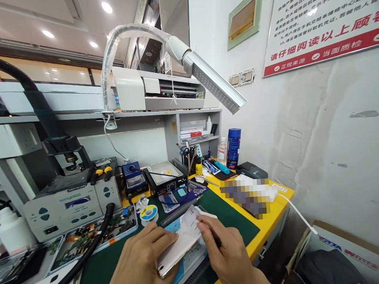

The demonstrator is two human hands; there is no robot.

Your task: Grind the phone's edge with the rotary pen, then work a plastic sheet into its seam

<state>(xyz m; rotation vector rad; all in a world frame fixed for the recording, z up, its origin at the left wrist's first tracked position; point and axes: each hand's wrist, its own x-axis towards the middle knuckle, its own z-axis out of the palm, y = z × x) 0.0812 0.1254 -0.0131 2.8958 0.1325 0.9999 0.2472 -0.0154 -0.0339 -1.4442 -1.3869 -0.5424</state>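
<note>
My left hand (pixel 145 258) is wrapped round a phone (pixel 166 262) that is tilted over the mat, its pale side facing up and a shiny metal edge toward me. A thin white printed sheet (pixel 190 222) lies over the far part of the phone. My right hand (pixel 226 249) pinches that sheet at its right edge, thumb against the bent fingers. Beneath the phone are a light blue item (pixel 181 273) and a dark, finely patterned edge, both partly hidden by my hands.
A green mat (pixel 97 267) covers the yellow bench (pixel 276 203). On the left stand a grey rework station (pixel 71 209) and a tray of circuit boards (pixel 92 233). A solder spool (pixel 149 214) sits behind my left hand. A lamp (pixel 217 78) hangs overhead; a blue can (pixel 234 148) stands back right.
</note>
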